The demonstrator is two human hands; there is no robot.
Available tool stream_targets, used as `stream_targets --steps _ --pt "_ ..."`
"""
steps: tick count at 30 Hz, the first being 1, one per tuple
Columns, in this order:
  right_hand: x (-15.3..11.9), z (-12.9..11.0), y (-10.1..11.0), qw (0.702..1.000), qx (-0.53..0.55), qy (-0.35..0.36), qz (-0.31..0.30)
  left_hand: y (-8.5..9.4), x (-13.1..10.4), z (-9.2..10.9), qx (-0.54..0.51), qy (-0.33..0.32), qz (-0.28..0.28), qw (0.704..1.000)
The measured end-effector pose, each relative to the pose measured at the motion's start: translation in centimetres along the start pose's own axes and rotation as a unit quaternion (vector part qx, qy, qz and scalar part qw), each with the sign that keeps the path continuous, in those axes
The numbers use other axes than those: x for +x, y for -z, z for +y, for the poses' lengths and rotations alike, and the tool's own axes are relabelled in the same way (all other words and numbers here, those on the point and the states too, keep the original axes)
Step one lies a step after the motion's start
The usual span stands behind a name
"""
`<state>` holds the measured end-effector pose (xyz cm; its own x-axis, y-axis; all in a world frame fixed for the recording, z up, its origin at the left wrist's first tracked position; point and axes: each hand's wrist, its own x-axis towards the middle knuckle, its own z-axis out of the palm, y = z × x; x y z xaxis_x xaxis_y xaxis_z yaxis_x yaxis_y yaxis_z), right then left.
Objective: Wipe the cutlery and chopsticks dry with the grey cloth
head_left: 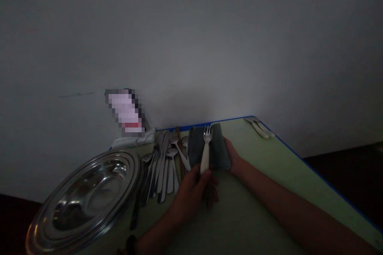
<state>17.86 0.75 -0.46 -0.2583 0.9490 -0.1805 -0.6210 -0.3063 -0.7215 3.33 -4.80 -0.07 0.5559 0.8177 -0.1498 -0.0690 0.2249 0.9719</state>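
Observation:
A fork with a white handle (205,157) stands tines up in my left hand (191,191), its handle pinched between thumb and fingers. Behind the fork is a dark grey-green cloth (220,149). My right hand (232,157) holds the cloth from its right side, with most of the fingers hidden behind it. Just left of the cloth lie several metal spoons and other cutlery (163,167), with brown chopsticks (180,159) among them.
Stacked round metal plates (92,195) fill the table's left side. A phone with a blurred screen (125,109) leans by the wall on a white object (134,139). White-handled cutlery (260,128) lies at the far right corner of the green, blue-edged table (269,155).

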Motion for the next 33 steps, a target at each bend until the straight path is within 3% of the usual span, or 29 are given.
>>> stream_targets --steps 5,7,12,24,33 --pt "-0.2 0.8 -0.4 1.0 0.003 0.029 -0.011 -0.1 0.0 -0.1 0.038 0.05 -0.005 0.998" --pt "-0.4 1.0 -0.4 0.998 -0.015 0.038 -0.048 -0.2 0.0 0.0 0.058 0.062 0.012 0.996" --pt "-1.0 0.9 -0.4 0.988 -0.082 -0.012 -0.128 -0.2 -0.1 0.4 0.078 0.081 0.03 0.993" --pt "-0.6 0.8 -0.5 0.997 -0.05 0.021 -0.061 -0.4 0.1 0.8 0.004 0.094 0.052 0.994" --pt "-1.1 0.9 -0.6 0.992 -0.052 0.005 -0.113 -0.4 0.2 0.7 0.003 0.083 0.058 0.995"
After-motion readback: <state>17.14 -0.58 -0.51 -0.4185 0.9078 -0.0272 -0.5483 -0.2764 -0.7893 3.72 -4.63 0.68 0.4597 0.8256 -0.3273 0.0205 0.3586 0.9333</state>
